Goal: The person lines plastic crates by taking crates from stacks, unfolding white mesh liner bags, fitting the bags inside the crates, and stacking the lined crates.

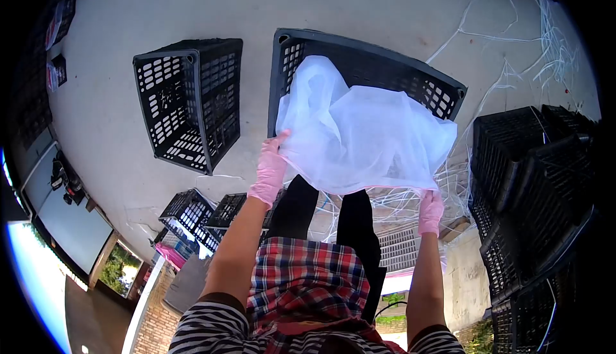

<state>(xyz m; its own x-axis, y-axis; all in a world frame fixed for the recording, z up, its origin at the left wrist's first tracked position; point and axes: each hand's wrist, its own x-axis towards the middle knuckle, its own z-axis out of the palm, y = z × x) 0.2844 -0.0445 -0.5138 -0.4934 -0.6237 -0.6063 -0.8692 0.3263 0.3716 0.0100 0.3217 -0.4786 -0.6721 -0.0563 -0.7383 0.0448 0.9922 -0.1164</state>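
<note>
A thin white translucent plastic liner (378, 129) is spread over the near side of a large black plastic crate (372, 56), part of it bunched up at the crate's left end. My left hand (271, 168), in a pink glove, grips the liner's left edge at the crate's near left corner. At the right end of the same edge, my right hand (430, 211), also gloved in pink, pinches the liner. The edge hangs stretched between both hands. Beneath the liner, the crate's near wall and most of its inside are hidden.
Another black crate (186, 104) stands to the left on the concrete floor (212, 8). Stacked black crates (526, 187) rise at the right. White strapping strips (548, 49) lie tangled at the upper right and under the big crate. Smaller crates (186, 213) sit at lower left.
</note>
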